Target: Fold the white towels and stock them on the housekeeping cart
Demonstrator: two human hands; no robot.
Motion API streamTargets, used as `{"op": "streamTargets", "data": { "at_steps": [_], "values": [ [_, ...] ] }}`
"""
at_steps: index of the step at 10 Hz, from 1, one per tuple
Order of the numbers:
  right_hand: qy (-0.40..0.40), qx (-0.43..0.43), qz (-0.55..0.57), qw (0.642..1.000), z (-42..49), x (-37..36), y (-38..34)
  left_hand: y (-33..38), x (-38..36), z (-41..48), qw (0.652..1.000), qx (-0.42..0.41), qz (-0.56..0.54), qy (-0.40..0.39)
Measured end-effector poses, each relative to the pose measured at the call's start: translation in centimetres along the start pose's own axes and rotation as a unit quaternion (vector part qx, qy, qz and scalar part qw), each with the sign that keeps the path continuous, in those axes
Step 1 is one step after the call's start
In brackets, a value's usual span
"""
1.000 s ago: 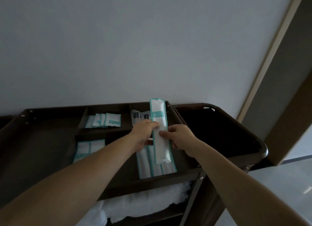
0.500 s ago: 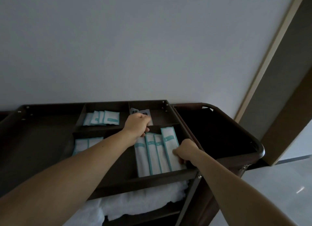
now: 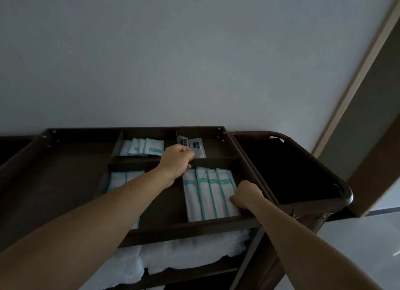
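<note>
Grey wall [image 3: 194, 51]; cart [image 3: 194, 225]; towels [image 3: 186, 254]; packets [image 3: 203, 194]

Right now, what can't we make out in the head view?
Head view only.
Left hand: fingers curled under its back; grip unknown.
Right hand: fingertips hidden under knuckles on packets.
Packet print: too small, dim.
Towels: folds hidden by tray rail, left arm.
Cart: base cut off by bottom edge.
</note>
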State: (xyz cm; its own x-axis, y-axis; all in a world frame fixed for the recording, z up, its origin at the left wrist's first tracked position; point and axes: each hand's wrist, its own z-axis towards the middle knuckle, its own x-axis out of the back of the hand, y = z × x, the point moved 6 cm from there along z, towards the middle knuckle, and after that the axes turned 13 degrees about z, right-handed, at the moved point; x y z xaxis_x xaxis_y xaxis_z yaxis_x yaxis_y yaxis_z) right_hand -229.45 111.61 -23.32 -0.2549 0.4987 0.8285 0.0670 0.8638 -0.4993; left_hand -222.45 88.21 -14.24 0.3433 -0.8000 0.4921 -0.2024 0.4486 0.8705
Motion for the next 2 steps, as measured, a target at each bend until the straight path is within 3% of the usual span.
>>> {"op": "streamTargets", "data": {
  "at_steps": [2],
  "values": [
    [0.027, 0.036, -0.125, 0.991, -2.3, 0.8, -2.1, 0.1, 1.1, -1.2, 0.969, -0.12, 0.217, -0.009]
  ]
}}
